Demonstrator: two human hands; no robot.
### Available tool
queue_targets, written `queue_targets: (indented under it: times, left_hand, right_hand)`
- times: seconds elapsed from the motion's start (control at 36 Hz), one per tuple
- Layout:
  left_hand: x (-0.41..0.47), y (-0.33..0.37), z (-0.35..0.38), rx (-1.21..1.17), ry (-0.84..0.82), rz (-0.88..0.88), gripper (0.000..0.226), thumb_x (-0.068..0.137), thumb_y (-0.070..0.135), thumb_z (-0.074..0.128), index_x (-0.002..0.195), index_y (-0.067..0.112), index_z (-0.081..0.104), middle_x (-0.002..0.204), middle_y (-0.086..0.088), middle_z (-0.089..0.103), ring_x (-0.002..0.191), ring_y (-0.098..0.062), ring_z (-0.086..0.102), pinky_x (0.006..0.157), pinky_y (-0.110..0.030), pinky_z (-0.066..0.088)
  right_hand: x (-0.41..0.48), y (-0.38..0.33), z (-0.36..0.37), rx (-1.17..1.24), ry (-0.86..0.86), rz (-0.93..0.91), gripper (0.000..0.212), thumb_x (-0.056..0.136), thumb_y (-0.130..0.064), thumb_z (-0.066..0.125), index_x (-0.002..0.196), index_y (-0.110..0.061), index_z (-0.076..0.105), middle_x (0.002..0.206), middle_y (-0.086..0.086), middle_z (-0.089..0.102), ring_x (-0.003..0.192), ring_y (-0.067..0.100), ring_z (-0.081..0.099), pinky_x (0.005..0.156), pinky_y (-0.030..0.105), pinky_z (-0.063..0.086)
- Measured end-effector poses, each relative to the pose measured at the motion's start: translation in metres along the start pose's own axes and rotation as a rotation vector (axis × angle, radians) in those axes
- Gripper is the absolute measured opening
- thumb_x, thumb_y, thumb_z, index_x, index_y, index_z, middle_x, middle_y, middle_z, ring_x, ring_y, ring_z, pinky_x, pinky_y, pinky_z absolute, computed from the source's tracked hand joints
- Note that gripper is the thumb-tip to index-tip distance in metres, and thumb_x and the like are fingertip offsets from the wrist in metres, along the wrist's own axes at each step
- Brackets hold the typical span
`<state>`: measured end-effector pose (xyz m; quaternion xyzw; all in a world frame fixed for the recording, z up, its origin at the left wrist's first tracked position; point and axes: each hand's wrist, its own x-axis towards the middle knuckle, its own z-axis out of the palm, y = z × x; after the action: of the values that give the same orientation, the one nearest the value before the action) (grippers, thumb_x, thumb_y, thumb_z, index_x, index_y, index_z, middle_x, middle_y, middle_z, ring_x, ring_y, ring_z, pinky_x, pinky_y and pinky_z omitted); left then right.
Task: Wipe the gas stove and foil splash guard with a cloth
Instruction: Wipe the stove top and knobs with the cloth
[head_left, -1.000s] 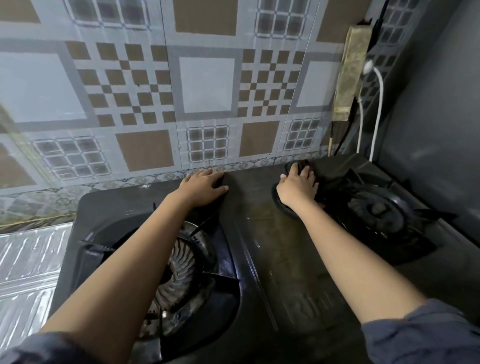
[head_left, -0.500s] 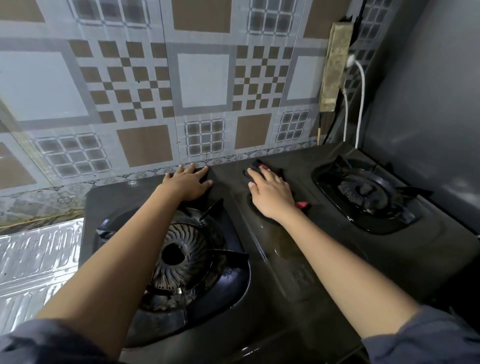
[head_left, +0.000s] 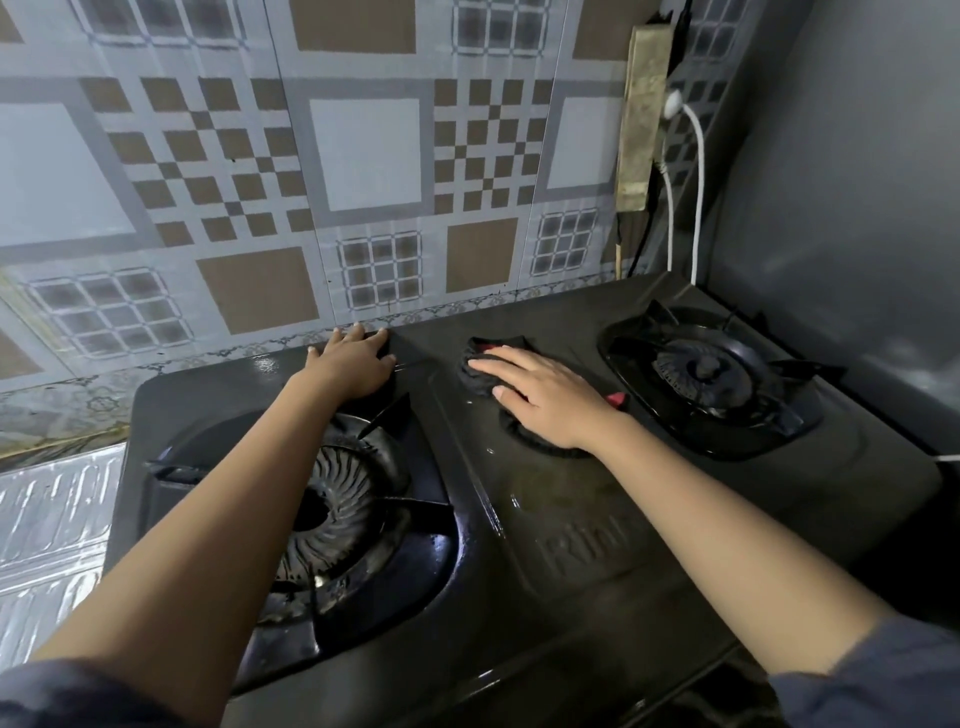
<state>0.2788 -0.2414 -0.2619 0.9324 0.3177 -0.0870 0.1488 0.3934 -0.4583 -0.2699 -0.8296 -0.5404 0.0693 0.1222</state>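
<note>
A black two-burner gas stove (head_left: 571, 519) fills the middle of the view. My right hand (head_left: 545, 400) lies flat on a dark cloth with red edges (head_left: 475, 371), pressing it onto the stove's centre strip between the burners. Behind the left burner (head_left: 332, 514), my left hand (head_left: 353, 361) rests flat with spread fingers on the stove's back edge. The right burner (head_left: 711, 374) is uncovered. A silver foil splash guard (head_left: 47, 525) stands at the far left beside the stove.
A patterned tiled wall (head_left: 363, 156) rises right behind the stove. A yellowed power strip (head_left: 644, 114) with a white cable (head_left: 696, 171) hangs at the back right. A grey wall (head_left: 857, 208) closes the right side.
My right hand slid the cloth left from the right burner's edge onto the centre strip, then held near the same spot. The left hand stayed on the back edge.
</note>
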Motion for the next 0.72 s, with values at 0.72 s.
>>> queue_targets:
  times: [0.72]
  left_hand:
    - [-0.002,0.025,0.004,-0.080,-0.033,0.152,0.058,0.096,0.040,0.042,0.148,0.027,0.019,0.159,-0.003,0.002,0.147,-0.022,0.000,0.117,-0.046,0.002]
  right_hand:
    - [0.016,-0.033,0.024,0.018,0.220,0.351,0.044,0.098,-0.035,0.029,0.142,-0.033,0.030,0.155,0.001,0.024,0.143,0.023,0.018,0.117,0.042,0.014]
